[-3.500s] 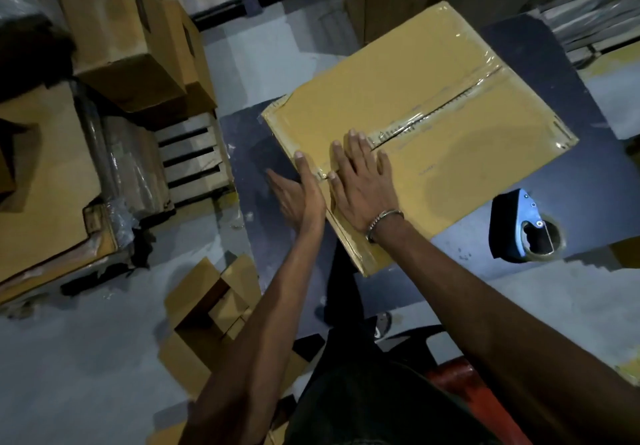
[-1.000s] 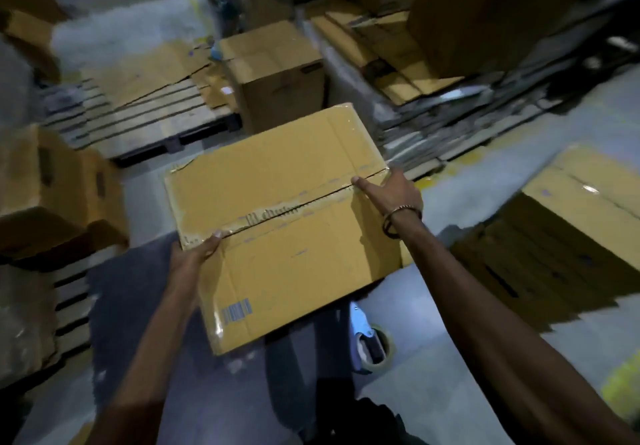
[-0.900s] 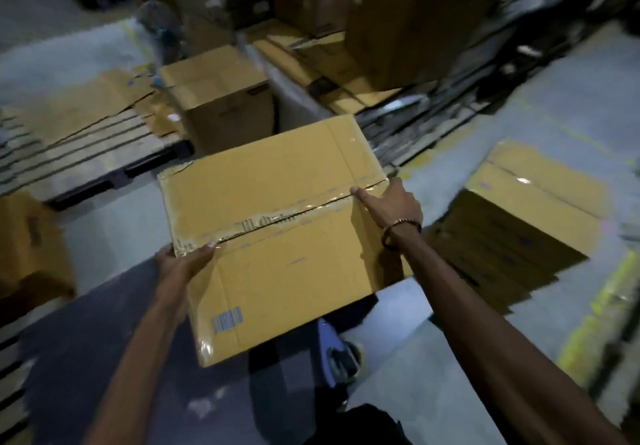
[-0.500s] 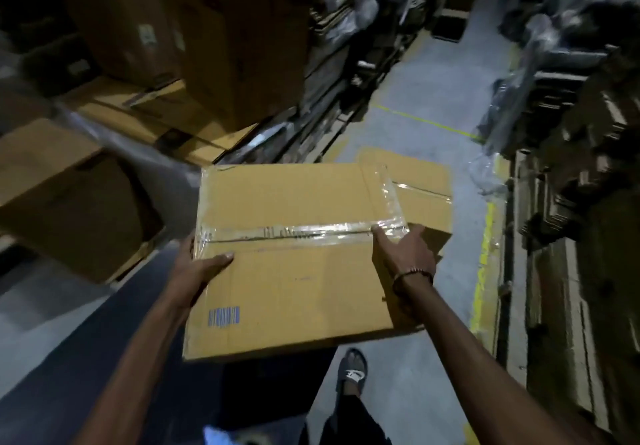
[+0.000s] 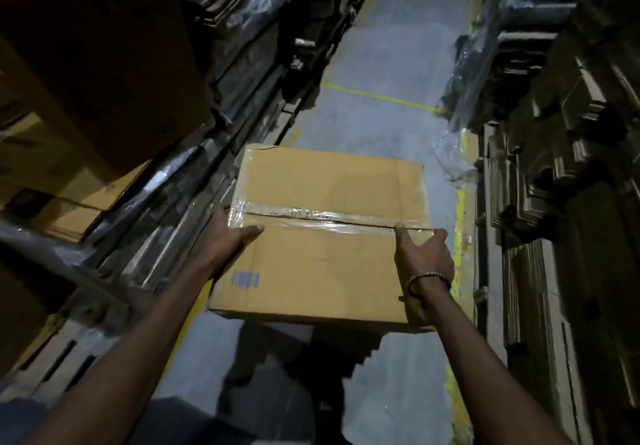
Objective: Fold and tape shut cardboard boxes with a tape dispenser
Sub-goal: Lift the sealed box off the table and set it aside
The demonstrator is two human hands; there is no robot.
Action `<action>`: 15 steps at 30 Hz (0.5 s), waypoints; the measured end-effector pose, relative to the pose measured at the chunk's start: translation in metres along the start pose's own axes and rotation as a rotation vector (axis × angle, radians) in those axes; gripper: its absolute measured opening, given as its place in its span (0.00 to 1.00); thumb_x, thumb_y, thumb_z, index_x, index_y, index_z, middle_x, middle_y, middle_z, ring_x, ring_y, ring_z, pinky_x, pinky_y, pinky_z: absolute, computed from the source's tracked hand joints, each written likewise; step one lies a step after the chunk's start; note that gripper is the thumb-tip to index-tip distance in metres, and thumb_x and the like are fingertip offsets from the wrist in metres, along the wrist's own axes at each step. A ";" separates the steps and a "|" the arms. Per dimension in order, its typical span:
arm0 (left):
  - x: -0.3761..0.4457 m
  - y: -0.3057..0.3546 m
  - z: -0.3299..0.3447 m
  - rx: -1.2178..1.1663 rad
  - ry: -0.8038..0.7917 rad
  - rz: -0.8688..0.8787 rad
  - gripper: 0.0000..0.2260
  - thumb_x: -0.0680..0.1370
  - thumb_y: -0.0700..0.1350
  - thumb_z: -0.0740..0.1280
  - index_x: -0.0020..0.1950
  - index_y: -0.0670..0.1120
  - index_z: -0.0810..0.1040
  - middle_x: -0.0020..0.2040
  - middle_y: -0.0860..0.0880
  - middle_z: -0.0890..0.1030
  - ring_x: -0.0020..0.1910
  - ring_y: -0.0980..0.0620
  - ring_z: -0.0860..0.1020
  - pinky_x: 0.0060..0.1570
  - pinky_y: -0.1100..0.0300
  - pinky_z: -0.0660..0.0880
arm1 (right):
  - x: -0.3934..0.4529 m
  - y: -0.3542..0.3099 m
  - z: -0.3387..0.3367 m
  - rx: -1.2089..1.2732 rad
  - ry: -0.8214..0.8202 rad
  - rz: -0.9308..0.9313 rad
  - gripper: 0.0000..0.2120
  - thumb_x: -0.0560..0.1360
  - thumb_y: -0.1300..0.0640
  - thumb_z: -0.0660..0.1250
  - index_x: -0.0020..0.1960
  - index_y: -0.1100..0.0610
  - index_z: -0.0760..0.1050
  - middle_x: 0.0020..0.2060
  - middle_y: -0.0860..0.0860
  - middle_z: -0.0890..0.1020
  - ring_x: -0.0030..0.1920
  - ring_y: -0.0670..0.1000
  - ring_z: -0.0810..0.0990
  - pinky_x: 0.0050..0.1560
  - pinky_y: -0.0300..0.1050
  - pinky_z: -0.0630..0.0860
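Left hand [image 5: 231, 233] and right hand [image 5: 423, 252]: each grasps one end of the taped cardboard box [image 5: 325, 236], now lifted off the table and carried above the aisle floor [image 5: 384, 122]; sealing looks finished. Contents hidden. Left of box: stacked cartons [image 5: 93, 63]. Right: flattened cardboard stacks [image 5: 561, 202].

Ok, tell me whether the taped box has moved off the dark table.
Yes. The box has left the table; both hands carry it above the grey aisle floor.
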State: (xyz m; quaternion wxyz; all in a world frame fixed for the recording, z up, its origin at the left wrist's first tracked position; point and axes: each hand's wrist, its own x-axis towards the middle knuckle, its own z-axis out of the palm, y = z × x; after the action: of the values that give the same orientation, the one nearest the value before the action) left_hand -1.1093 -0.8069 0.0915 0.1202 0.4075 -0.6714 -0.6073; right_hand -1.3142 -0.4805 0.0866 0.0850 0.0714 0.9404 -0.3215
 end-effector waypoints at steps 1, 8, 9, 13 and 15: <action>0.024 -0.002 0.011 0.030 -0.017 0.013 0.35 0.69 0.50 0.84 0.71 0.53 0.71 0.61 0.49 0.84 0.58 0.47 0.85 0.58 0.41 0.83 | 0.019 -0.004 0.001 0.003 -0.014 0.007 0.44 0.70 0.22 0.61 0.70 0.56 0.63 0.60 0.60 0.81 0.58 0.67 0.80 0.55 0.59 0.78; 0.123 -0.010 0.072 0.331 -0.029 0.165 0.30 0.75 0.55 0.77 0.75 0.59 0.72 0.68 0.54 0.82 0.63 0.50 0.82 0.59 0.47 0.79 | 0.113 -0.002 0.021 -0.039 -0.199 0.003 0.50 0.67 0.23 0.66 0.75 0.57 0.61 0.68 0.61 0.76 0.63 0.66 0.78 0.59 0.59 0.78; 0.130 -0.017 0.080 0.480 -0.036 0.197 0.31 0.77 0.57 0.74 0.78 0.56 0.70 0.73 0.49 0.78 0.68 0.46 0.79 0.62 0.45 0.77 | 0.119 0.001 0.027 -0.071 -0.266 -0.003 0.53 0.68 0.24 0.68 0.78 0.58 0.58 0.72 0.61 0.73 0.67 0.66 0.76 0.62 0.59 0.77; 0.144 -0.049 0.106 0.814 -0.011 0.159 0.30 0.86 0.58 0.60 0.86 0.49 0.58 0.86 0.40 0.52 0.81 0.35 0.61 0.75 0.37 0.65 | 0.131 0.009 0.047 -0.115 -0.387 0.005 0.57 0.72 0.29 0.70 0.84 0.53 0.41 0.81 0.61 0.60 0.75 0.66 0.69 0.69 0.61 0.72; 0.141 -0.051 0.108 0.812 0.015 0.165 0.30 0.86 0.59 0.58 0.86 0.50 0.57 0.86 0.42 0.51 0.82 0.36 0.59 0.75 0.36 0.66 | 0.134 0.009 0.052 -0.097 -0.399 0.032 0.58 0.72 0.29 0.70 0.84 0.54 0.39 0.82 0.61 0.57 0.76 0.67 0.67 0.70 0.62 0.71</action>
State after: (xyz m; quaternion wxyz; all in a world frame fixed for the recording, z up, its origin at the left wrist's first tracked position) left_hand -1.2497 -0.8233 -0.0273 0.0027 0.3711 -0.8859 -0.2783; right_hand -1.4368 -0.4947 0.0131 0.2779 0.0171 0.9181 -0.2821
